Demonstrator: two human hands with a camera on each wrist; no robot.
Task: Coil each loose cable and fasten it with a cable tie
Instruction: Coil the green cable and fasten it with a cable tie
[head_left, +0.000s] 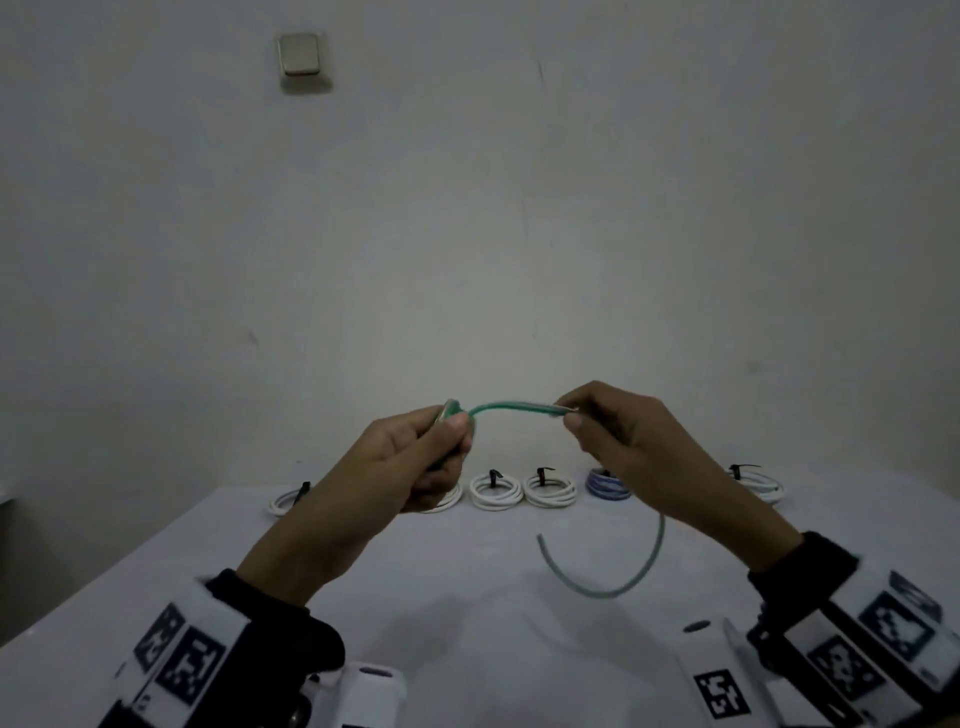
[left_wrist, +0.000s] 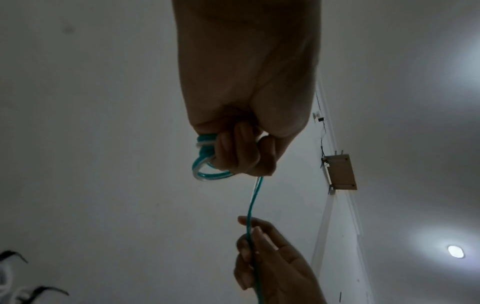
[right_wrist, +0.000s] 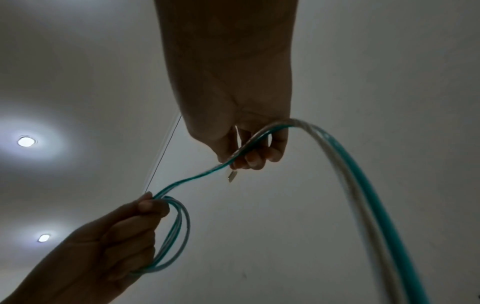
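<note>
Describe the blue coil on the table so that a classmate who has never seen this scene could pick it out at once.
Look along the far edge of the white table, where tied coils lie in a row by the wall. Right of the two white coils in the middle, partly behind the right hand, lies the blue coil. It alone is blue and white; its neighbours are plain white.

Green cable (head_left: 506, 406), upper centre of the head view: smooth plastic sheath, slightly glossy, with a pale stripe along it. White coils (head_left: 496, 491) in mid-frame: smooth plastic sheath, bound with black plastic ties (head_left: 492, 477). Table (head_left: 467, 597) across the lower frame: matt white covering, probably cloth. Wall (head_left: 467, 208) above: matt painted plaster, faintly scuffed. Sleeve (head_left: 291, 623) at lower left: dark matt cloth.
</note>
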